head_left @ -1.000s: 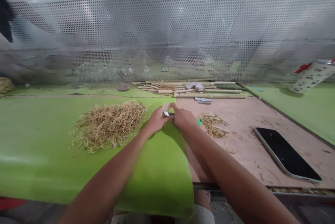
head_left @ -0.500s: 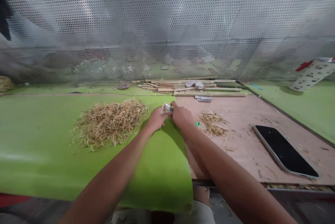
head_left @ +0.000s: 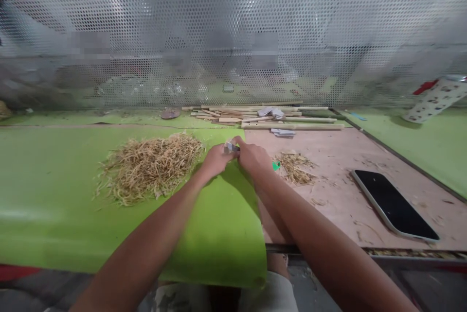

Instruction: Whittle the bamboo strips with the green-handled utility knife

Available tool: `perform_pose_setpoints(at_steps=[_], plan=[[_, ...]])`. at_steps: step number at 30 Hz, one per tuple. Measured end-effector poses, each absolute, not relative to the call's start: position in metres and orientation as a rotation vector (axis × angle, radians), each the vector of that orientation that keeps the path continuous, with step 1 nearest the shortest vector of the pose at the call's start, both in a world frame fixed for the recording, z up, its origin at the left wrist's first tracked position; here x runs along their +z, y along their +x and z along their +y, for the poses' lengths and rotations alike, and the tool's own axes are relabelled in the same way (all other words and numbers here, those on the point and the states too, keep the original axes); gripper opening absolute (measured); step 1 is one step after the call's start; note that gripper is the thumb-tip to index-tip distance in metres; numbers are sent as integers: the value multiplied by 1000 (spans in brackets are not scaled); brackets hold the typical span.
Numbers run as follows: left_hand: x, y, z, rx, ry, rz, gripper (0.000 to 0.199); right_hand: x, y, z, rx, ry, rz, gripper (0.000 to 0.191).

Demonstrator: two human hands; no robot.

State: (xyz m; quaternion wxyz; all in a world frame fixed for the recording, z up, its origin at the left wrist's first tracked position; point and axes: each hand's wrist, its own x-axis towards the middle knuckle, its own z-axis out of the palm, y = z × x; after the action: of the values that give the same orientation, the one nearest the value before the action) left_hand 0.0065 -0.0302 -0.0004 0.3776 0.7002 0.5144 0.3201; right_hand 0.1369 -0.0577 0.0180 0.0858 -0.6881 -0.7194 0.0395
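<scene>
My left hand (head_left: 216, 160) and my right hand (head_left: 254, 157) meet over the right edge of the green mat (head_left: 219, 224), close together. From my closed right hand a short, shiny metal knife blade (head_left: 232, 147) points left, across the fingertips of my left hand. The left fingers are pinched by the blade; whatever lies between them is too small to make out. Left of my hands spreads a heap of thin straw-coloured shavings (head_left: 153, 166). A small green piece (head_left: 276, 166) shows beside my right wrist; I cannot tell whether it belongs to the knife.
Pale bamboo strips (head_left: 292, 126) and crumpled paper (head_left: 270, 112) lie along the back, before a perforated metal screen (head_left: 219, 25). On the pinkish board (head_left: 335, 151) are a smaller pile of shavings (head_left: 296, 168) and a phone (head_left: 394, 205). A patterned bottle (head_left: 434, 100) lies at far right.
The view has tilted slightly, so the bench sits a little higher in the frame. My hands stay together in the same place, with the blade turned a little between them.
</scene>
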Motion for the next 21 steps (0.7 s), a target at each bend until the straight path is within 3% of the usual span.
perform_pose_setpoints(at_steps=[5, 12, 17, 21], plan=[[-1, 11, -32, 829, 1800, 1421, 39, 16, 137, -57, 113, -2037, -2047, 30], [1, 9, -36, 827, 1811, 1412, 40, 8, 160, -45, 186, -2112, -1821, 34], [2, 5, -36, 798, 1769, 1283, 42, 4, 171, -43, 233, -1961, -1905, 42], [-1, 0, -31, 804, 1679, 1260, 42, 3, 173, -42, 245, -1789, -1912, 35]])
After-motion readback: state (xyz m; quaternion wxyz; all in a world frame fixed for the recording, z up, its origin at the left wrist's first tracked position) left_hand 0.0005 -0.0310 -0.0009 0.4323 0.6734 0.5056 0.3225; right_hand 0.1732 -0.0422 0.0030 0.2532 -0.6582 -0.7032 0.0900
